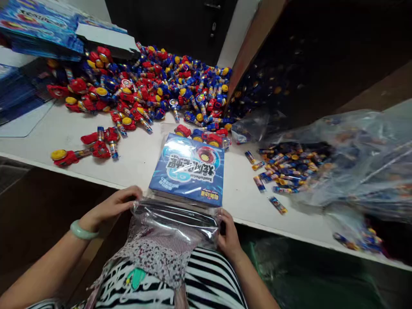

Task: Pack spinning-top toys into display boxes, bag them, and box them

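Observation:
A blue printed display box (pixel 188 167) lies at the table's front edge, inside a clear plastic bag (pixel 177 223). Several red and blue toys (pixel 202 136) show at the box's far end. The bag's mouth end hangs off the edge toward my body. My left hand (pixel 120 204) pinches the bag's left corner between thumb and fingers. On the other side, my right hand (pixel 228 234) grips the bag's right corner, its fingers partly hidden by the plastic. The film is stretched between both hands.
A large heap of red, blue and yellow toys (pixel 154 86) covers the table's back. Stacks of flat blue cartons (pixel 41 30) stand far left. Small candy tubes (pixel 286 167) spill from a big plastic bag (pixel 354 159) at right, beside a large open carton (pixel 254 38).

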`<control>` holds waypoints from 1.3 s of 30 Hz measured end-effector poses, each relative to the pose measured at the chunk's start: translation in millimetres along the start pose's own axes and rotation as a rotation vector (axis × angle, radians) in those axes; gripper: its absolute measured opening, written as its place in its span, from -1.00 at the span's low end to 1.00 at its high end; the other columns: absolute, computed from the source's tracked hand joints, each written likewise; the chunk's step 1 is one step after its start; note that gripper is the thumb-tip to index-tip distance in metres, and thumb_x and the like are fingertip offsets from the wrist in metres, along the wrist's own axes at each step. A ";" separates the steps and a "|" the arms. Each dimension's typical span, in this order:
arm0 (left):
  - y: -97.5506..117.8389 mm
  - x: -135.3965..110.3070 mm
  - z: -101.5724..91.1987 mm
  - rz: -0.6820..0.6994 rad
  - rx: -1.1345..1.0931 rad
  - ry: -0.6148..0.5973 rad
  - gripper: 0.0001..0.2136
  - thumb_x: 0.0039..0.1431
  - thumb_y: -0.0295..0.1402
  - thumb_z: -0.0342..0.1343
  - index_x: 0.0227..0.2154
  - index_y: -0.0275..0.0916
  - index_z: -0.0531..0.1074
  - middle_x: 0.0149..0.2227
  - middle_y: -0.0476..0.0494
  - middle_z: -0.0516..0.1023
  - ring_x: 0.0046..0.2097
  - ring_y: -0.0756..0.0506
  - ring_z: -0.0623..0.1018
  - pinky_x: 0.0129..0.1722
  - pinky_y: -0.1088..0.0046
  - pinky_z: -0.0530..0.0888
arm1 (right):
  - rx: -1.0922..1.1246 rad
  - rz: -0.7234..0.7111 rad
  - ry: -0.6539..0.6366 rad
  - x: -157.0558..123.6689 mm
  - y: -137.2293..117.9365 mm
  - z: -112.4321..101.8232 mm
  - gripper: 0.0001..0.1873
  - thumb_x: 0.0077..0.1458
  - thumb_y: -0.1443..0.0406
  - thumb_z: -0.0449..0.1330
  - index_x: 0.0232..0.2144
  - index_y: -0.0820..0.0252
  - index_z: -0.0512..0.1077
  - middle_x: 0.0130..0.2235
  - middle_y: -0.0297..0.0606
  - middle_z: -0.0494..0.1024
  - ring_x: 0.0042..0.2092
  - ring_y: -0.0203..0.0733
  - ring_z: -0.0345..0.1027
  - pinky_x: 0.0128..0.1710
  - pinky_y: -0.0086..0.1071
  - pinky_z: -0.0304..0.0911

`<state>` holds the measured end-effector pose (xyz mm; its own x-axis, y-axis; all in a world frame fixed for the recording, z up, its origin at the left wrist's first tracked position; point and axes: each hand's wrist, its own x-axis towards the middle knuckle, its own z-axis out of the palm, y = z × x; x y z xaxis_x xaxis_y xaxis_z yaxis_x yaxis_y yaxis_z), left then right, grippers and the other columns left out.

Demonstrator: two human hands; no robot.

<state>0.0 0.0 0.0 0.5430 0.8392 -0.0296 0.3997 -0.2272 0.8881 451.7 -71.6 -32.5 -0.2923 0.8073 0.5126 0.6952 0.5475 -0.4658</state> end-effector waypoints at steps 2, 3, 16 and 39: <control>-6.2 11.3 14.4 0.026 0.182 0.223 -0.41 0.06 0.06 0.28 0.04 -0.22 0.40 0.10 -0.33 0.44 0.18 -0.33 0.42 0.21 0.01 0.37 | -0.090 0.098 0.077 7.1 -2.1 13.4 -0.43 0.23 0.10 0.12 0.21 0.20 0.19 0.09 0.05 0.44 0.13 0.13 0.32 0.09 0.09 0.25; -8.3 17.1 22.5 0.029 0.231 0.324 -0.35 -0.03 0.05 0.34 0.04 -0.24 0.39 0.09 -0.34 0.44 0.18 -0.35 0.41 0.23 -0.02 0.34 | -0.108 0.143 0.100 11.0 -2.8 19.3 -0.44 0.22 0.09 0.14 0.18 0.21 0.23 0.05 0.04 0.47 0.10 0.15 0.35 0.09 0.12 0.23; 5.8 29.2 38.1 0.004 -0.179 0.206 -0.70 0.27 -0.15 0.10 -0.42 -0.28 0.46 -0.39 -0.12 0.51 -0.31 -0.06 0.49 -0.26 0.44 0.44 | 0.234 0.127 -0.036 23.9 -15.0 12.5 -0.75 0.26 0.20 0.07 -0.34 0.07 0.54 -0.37 -0.29 0.65 -0.32 -0.16 0.53 -0.16 -0.18 0.41; 23.9 -29.9 85.3 -0.134 0.231 0.766 -0.86 0.07 -0.30 0.12 -0.31 -0.23 0.41 -0.37 -0.03 0.49 -0.38 0.00 0.49 -0.36 0.52 0.43 | 0.323 0.778 0.238 -14.1 -43.3 -4.1 -0.57 -0.02 0.17 0.29 -0.09 0.14 0.35 -0.27 -0.26 0.55 -0.29 -0.22 0.46 -0.34 -0.36 0.40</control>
<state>56.3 -72.6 -17.0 -0.1430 0.9528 0.2677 0.6135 -0.1269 0.7795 428.4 -107.6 -16.7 0.3578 0.9300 0.0841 0.4096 -0.0753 -0.9091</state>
